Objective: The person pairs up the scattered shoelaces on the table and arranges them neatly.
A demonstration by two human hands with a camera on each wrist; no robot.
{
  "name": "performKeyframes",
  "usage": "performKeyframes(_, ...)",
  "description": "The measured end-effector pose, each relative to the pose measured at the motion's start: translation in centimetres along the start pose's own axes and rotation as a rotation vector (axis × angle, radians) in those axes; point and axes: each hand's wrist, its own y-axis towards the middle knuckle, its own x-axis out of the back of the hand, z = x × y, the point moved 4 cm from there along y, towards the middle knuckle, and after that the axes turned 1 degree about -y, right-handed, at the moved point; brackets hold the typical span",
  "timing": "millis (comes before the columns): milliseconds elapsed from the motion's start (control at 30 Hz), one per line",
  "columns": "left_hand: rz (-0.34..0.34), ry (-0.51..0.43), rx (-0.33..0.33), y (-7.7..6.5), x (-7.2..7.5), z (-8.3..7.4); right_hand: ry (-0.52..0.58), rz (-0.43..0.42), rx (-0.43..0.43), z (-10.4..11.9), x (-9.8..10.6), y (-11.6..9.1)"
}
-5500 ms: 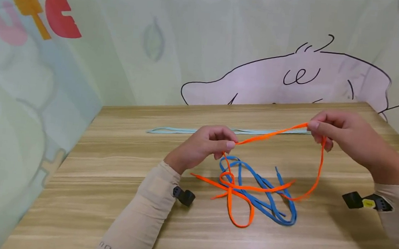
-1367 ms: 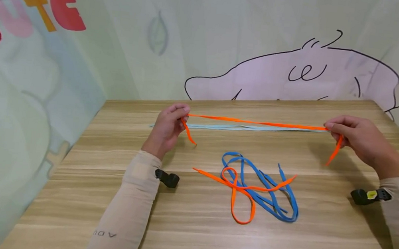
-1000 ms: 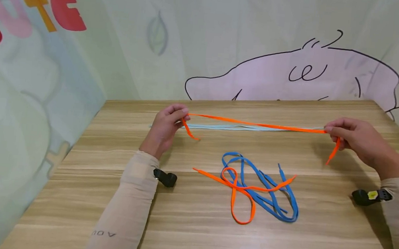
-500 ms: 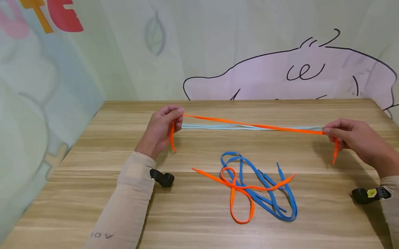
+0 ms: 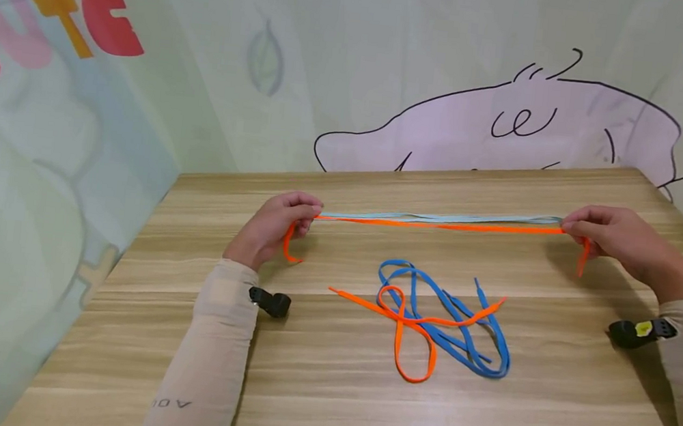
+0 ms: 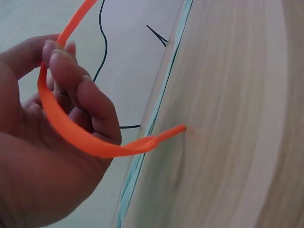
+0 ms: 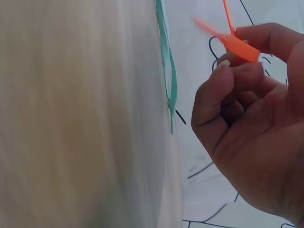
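An orange shoelace point(image 5: 439, 226) is stretched nearly straight between my two hands, a little in front of a light blue shoelace point(image 5: 471, 218) that lies lengthwise near the back of the table. My left hand point(image 5: 275, 224) pinches it near one end, and the short tail point(image 6: 90, 145) curls down past the palm in the left wrist view. My right hand point(image 5: 613, 242) pinches it near the other end, with a short tail point(image 7: 240, 47) sticking out from the fingers. Nearer the front, a second orange shoelace point(image 5: 412, 381) lies loosely looped across a blue shoelace point(image 5: 497, 355).
The wooden table point(image 5: 323, 403) has its back edge against a printed cloth backdrop point(image 5: 221, 50) with letters and a line drawing. Each sleeved forearm wears a small black wrist camera point(image 5: 271, 301).
Earlier the lace hung slack with a long loop; it then became taut between hands moved apart. In the last half second the left hand lowered, bringing the lace in front of the light blue one.
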Motion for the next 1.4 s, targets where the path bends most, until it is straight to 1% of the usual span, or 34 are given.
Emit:
performKeyframes(100, 0.022, 0.056, 0.011, -0.1, 0.2, 0.0, 0.009, 0.011, 0.005, -0.5, 0.5, -0.1)
performKeyframes(300, 0.019, 0.176, 0.053, -0.3, 0.5, 0.4, 0.069, 0.018, 0.005, -1.2, 1.0, -0.3)
performKeyframes(433, 0.013, 0.207, 0.059, -0.3, 0.8, 0.7, 0.099, 0.025, -0.01, -1.5, 1.1, -0.3)
performKeyframes(567, -0.011, 0.242, 0.077, -0.2, 1.2, 0.8, 0.066, 0.051, -0.021, -1.5, 1.1, -0.2)
performKeyframes(767, -0.026, 0.344, 0.125, -0.1, 1.5, 1.2, -0.007, 0.086, -0.055, -1.9, 1.0, 0.0)
performKeyframes(900, -0.021, 0.411, 0.132, 0.0, 1.8, 1.3, -0.025, 0.095, -0.082, -2.2, 1.1, 0.1)
performKeyframes(1067, -0.039, 0.475, 0.153, -0.2, 2.2, 1.3, -0.049, 0.125, -0.098, -2.3, 1.2, 0.1)
performKeyframes(1200, -0.05, 0.501, 0.178, -0.3, 2.5, 1.5, -0.083, 0.149, -0.107, -2.4, 1.2, -0.1)
performKeyframes(1300, -0.051, 0.52, 0.182, -0.4, 2.8, 1.4, -0.112, 0.16, -0.108, -2.5, 1.2, -0.2)
performKeyframes(1400, -0.069, 0.527, 0.182, -0.4, 3.1, 1.3, -0.137, 0.161, -0.103, -2.5, 1.2, -0.2)
